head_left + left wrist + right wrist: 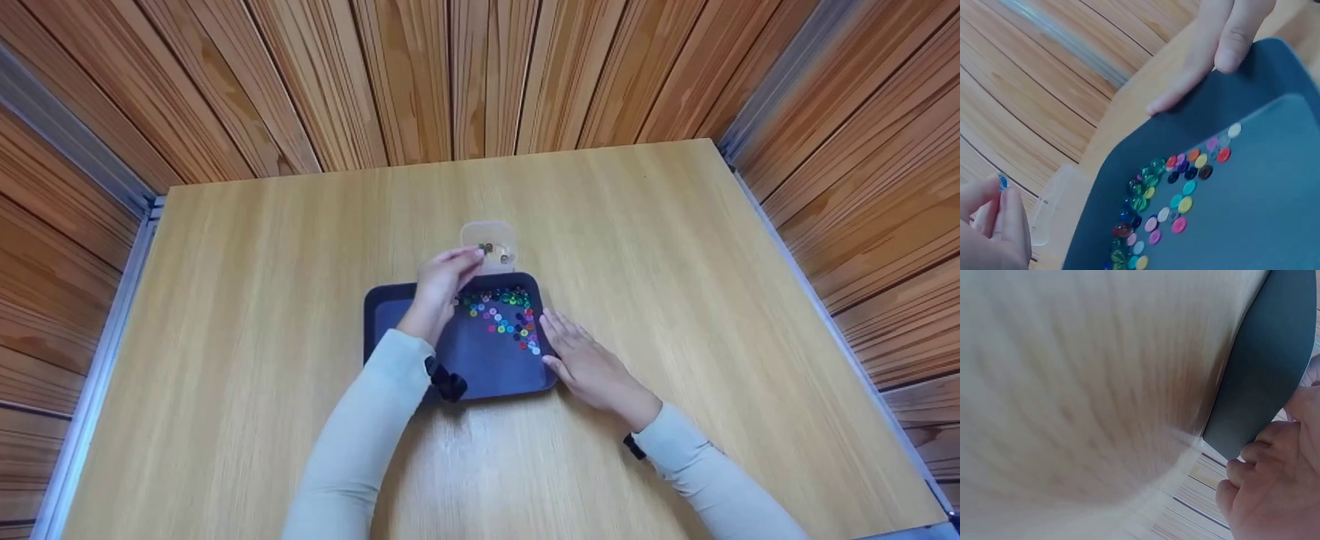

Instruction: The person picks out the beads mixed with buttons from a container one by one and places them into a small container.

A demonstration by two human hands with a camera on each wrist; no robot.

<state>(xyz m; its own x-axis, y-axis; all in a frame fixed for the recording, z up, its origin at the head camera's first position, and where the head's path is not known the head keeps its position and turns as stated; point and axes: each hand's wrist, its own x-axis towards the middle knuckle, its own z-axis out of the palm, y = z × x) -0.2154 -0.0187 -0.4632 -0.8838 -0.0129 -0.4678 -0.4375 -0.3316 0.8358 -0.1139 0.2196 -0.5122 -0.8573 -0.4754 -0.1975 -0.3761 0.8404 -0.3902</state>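
Note:
My left hand [442,281] is raised over the far rim of a dark blue tray [487,371], beside a small clear plastic container [489,232]. Between its thumb and fingertips it pinches a small blue glass marble [1003,181]. A few marbles [487,247] lie in the container. Colourful buttons [1179,224] and shiny glass marbles [1139,202], many of them green, are spread over the right and far parts of the tray. Against the tray's right side rests my right hand [592,367], its fingers extended along the rim and the thumb lower down.
The tray and container stand on a light wooden table [247,337]. Wood-panelled walls [420,82] enclose its back and sides, with metal rails [817,277] along the edges. Dark straps [448,384] sit at the wrists.

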